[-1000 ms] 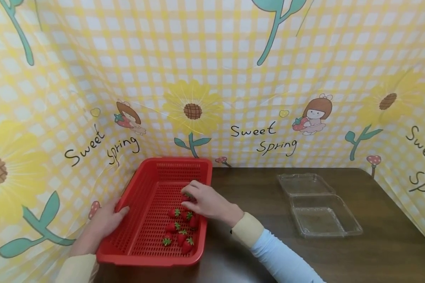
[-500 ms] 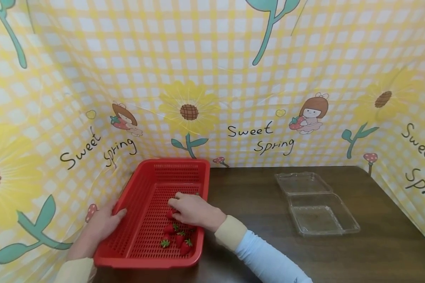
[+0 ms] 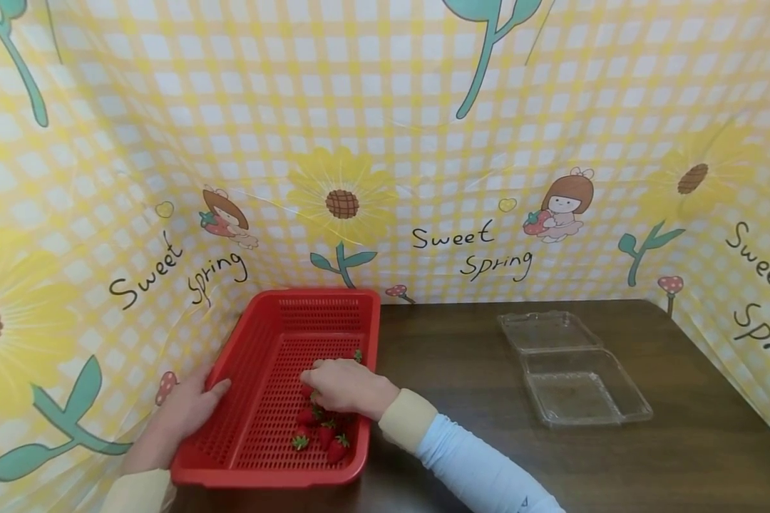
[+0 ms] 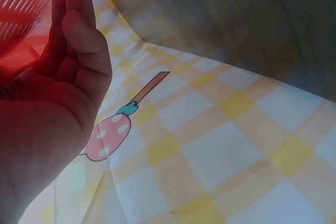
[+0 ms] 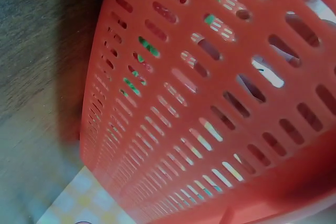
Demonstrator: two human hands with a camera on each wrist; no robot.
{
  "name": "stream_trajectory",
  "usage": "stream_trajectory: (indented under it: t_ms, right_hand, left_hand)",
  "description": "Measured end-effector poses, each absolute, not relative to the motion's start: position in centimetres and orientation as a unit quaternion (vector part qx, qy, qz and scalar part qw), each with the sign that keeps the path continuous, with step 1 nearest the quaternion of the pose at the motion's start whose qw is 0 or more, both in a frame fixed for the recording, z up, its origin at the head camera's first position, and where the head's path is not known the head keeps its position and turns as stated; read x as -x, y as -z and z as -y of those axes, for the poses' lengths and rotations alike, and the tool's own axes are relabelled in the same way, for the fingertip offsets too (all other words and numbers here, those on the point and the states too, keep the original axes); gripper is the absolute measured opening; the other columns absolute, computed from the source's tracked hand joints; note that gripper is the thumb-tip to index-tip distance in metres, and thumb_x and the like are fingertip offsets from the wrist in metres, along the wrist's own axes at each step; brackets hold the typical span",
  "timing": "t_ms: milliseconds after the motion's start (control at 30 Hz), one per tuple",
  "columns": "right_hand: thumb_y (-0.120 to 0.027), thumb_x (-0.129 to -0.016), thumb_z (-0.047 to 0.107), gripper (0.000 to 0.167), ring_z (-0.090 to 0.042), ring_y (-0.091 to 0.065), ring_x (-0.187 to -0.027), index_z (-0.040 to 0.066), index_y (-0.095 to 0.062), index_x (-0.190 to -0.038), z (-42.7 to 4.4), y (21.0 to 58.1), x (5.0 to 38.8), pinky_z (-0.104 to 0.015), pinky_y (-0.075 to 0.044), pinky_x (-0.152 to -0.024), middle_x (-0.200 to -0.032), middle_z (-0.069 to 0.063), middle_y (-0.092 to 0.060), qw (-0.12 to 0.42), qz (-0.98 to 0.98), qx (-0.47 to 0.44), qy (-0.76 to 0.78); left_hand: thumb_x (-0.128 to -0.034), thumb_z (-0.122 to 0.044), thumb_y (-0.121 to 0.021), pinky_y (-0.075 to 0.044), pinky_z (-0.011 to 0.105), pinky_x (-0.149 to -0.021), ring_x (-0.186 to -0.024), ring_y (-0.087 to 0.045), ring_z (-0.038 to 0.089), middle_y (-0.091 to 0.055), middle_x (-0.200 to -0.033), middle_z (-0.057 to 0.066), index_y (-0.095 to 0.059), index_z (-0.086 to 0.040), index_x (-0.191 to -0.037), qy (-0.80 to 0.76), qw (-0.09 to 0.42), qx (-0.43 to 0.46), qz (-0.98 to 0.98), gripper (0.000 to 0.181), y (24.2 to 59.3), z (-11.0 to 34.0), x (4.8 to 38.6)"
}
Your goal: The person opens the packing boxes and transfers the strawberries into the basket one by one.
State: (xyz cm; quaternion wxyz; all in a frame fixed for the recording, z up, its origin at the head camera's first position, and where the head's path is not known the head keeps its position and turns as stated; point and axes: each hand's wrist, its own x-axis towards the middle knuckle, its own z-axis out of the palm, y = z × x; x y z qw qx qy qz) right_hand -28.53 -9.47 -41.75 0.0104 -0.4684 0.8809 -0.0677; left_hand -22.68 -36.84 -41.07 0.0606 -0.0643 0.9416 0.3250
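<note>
A red plastic basket (image 3: pixel 195 456) with slotted walls stands on the left of the table, several strawberries (image 3: pixel 337 447) lying along its right side. My left hand (image 3: pixel 189 406) holds the basket's left rim, thumb inside and fingers outside. In the left wrist view, the fingers (image 4: pixel 84 40) of that hand lie along the outer wall. Inside the basket, my right hand (image 3: pixel 346 388) pinches a strawberry (image 3: pixel 306 390), partly hidden by the fingers. Another strawberry (image 3: pixel 358 355) sits by the right wall, behind that hand. The basket wall (image 5: pixel 173 93) covers most of the right wrist view.
A clear plastic clamshell box (image 3: pixel 574 392) lies with its lid up on the right of the brown wooden table (image 3: pixel 455 399). Yellow checked cloth (image 3: pixel 449 164) hangs behind the table and along both sides, close to the basket's left side.
My right hand has moved down and left, from a strawberry near the basket's right wall to another one. That first strawberry now lies by the wall. The left hand keeps its hold.
</note>
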Motion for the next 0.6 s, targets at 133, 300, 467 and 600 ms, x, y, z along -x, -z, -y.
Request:
stream_trajectory:
  t_ms: [133,300,467,600]
  right_hand:
    - [-0.063,-0.096,0.022,0.011,-0.007,-0.045,-0.068,0.021,-0.060,-0.085,9.37,41.74,28.67,-0.019,-0.036,-0.057,-0.074,0.007,-0.052,0.004,-0.880,0.469,0.073]
    - [-0.060,-0.098,0.023,0.021,-0.005,-0.043,-0.062,0.022,-0.052,-0.078,9.32,41.97,28.82,-0.017,-0.034,-0.053,-0.069,0.008,-0.050,-0.012,-0.877,0.473,0.085]
    - [-0.058,-0.098,0.024,0.020,-0.002,-0.044,-0.056,0.022,-0.053,-0.079,9.31,42.04,28.87,-0.013,-0.034,-0.050,-0.065,0.010,-0.050,-0.041,-0.871,0.476,0.116]
    - [-0.058,-0.098,0.024,0.019,0.000,-0.044,-0.056,0.023,-0.052,-0.080,9.17,41.93,29.06,-0.011,-0.034,-0.050,-0.064,0.012,-0.050,-0.068,-0.861,0.484,0.144]
  left_hand:
    - [-0.1023,-0.030,-0.048,-0.059,0.041,-0.071,-0.083,-0.069,0.021,-0.063,-0.111,0.025,-0.036,0.004,-0.142,-0.325,0.060,0.064,-0.942,0.053,41.09,36.83,22.83]
    - [-0.1023,-0.029,-0.048,-0.059,0.040,-0.069,-0.082,-0.068,0.020,-0.063,-0.109,0.023,-0.036,0.004,-0.141,-0.316,0.060,0.059,-0.945,0.052,41.24,36.89,23.03]
    - [-0.1028,-0.026,-0.046,-0.058,0.039,-0.068,-0.081,-0.067,0.019,-0.064,-0.103,0.020,-0.039,0.006,-0.136,-0.295,0.056,0.045,-0.953,0.046,41.36,36.94,23.24]
    - [-0.1033,-0.020,-0.043,-0.057,0.040,-0.069,-0.083,-0.068,0.021,-0.064,-0.101,0.019,-0.038,0.008,-0.135,-0.276,0.047,0.010,-0.960,0.043,41.42,37.05,23.67]
